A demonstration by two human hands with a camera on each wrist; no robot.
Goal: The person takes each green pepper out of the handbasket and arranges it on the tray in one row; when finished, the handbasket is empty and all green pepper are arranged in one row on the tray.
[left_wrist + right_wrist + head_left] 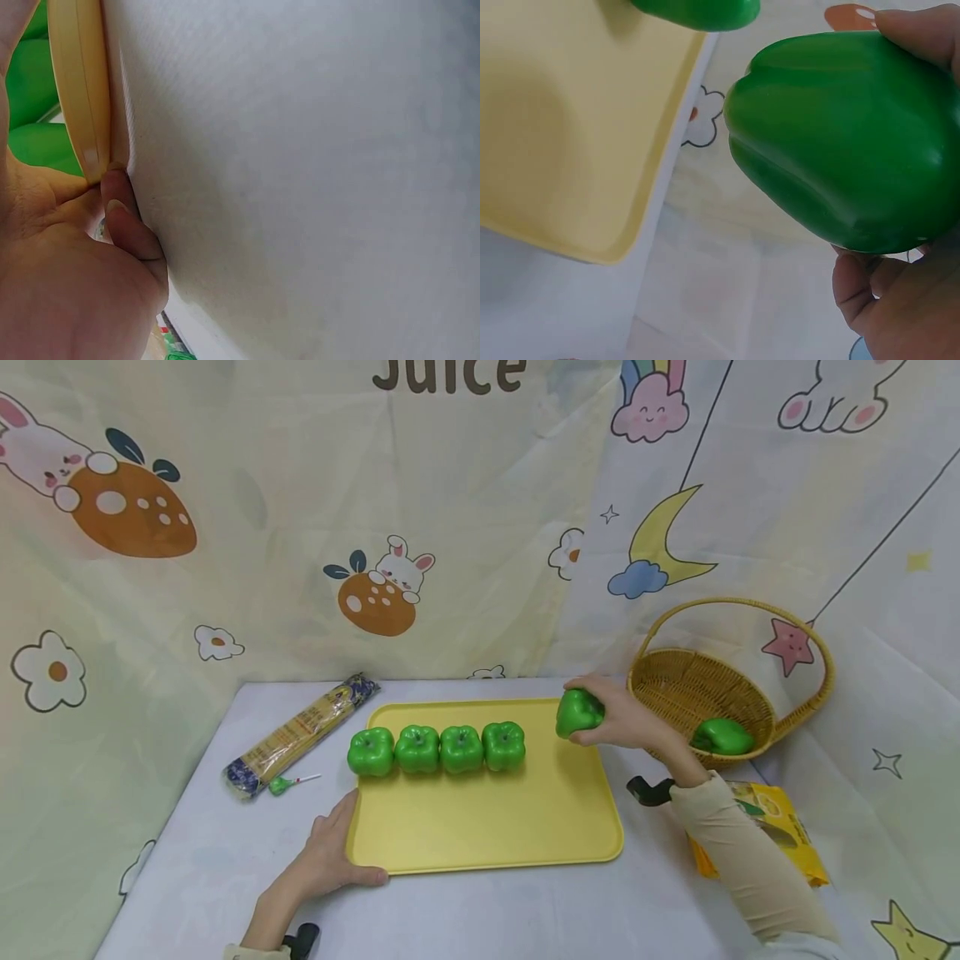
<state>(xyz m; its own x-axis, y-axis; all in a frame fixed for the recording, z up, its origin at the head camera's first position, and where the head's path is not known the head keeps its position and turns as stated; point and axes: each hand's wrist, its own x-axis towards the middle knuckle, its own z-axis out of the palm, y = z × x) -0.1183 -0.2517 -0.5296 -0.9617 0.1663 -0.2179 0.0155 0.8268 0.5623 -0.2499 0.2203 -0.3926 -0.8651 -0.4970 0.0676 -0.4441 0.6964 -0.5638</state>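
A green bell pepper (579, 713) is gripped by my right hand (618, 717) above the far right corner of the yellow tray (480, 827). The right wrist view shows that bell pepper (847, 142) up close, with the thumb on one side and curled fingers on the other. Several more green bell peppers (461, 749) stand side by side in a row on the back left of the tray. My left hand (326, 852) holds the tray's near left corner. In the left wrist view its curled fingers (133, 232) are at the tray's rim (79, 82).
A wicker basket (693, 681) with a tall handle stands at the back right, another green pepper (722, 737) inside it. A yellow package (780, 827) lies partly behind the right forearm. Left of the tray are a long pasta packet (303, 732) and a green lollipop (281, 785).
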